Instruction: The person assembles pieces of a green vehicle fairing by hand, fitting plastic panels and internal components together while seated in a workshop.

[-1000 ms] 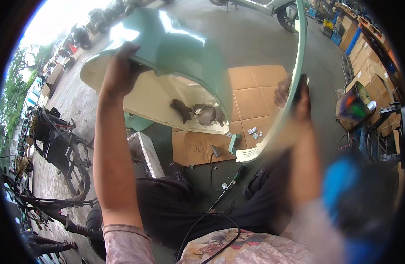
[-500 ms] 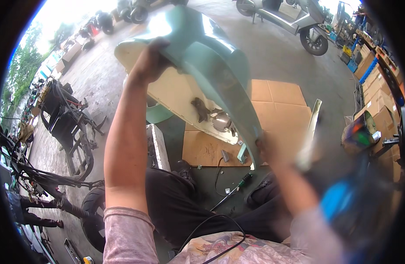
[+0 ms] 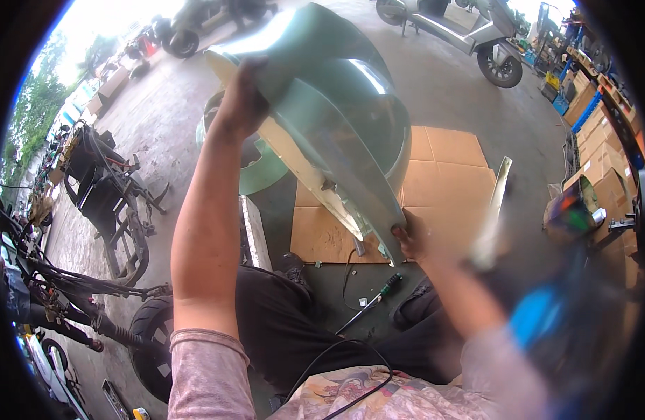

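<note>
Both my hands hold up a large, glossy pale-green scooter body panel [image 3: 329,115] with a cream inner side. My left hand [image 3: 245,101] is closed round its upper left edge. At its narrow lower tip, my right hand [image 3: 411,241] grips the edge, fingers partly blurred. Below the panel lies a flattened cardboard sheet [image 3: 448,189] on the floor. Another curved green panel piece [image 3: 265,169] shows behind my left forearm. A screwdriver with a green handle [image 3: 389,285] lies on the floor between my feet, beside a thin black cable.
On the left stand a stripped scooter frame [image 3: 119,203] and a wheel [image 3: 151,343] with loose wiring. A white block [image 3: 254,234] is by my left leg. Right of the cardboard is a long pale strip [image 3: 497,203]. Stacked boxes [image 3: 602,168] line the right; a grey scooter [image 3: 462,35] is parked beyond.
The panel has tilted, so its outer face shows more and its cream inside less. My left hand has shifted slightly right, and my right hand slightly left; both keep their hold.
</note>
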The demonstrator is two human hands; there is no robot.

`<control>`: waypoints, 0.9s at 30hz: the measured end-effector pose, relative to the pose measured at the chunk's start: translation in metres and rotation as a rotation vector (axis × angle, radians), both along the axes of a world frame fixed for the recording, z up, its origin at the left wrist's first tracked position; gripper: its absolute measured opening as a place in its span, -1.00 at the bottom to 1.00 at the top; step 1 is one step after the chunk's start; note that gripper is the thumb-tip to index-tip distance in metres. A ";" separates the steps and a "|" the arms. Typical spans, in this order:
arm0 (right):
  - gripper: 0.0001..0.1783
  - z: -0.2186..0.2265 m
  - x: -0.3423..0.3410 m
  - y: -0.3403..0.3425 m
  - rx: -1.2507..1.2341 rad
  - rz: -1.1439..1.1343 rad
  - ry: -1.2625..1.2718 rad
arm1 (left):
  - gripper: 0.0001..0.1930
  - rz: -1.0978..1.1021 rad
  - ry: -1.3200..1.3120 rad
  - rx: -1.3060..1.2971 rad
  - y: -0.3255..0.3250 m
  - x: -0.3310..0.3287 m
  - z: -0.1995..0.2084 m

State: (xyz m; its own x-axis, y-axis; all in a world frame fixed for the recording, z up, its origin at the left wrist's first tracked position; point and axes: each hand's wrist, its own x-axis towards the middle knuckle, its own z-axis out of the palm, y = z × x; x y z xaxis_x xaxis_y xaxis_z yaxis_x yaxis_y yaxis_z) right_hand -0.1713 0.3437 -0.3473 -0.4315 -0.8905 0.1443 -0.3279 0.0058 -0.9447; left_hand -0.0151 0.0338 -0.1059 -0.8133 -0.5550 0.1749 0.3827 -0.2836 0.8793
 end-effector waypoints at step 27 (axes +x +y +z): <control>-0.67 0.014 0.086 -0.019 -0.146 -0.068 0.677 | -0.49 0.117 -0.434 -0.318 -0.014 0.056 -0.001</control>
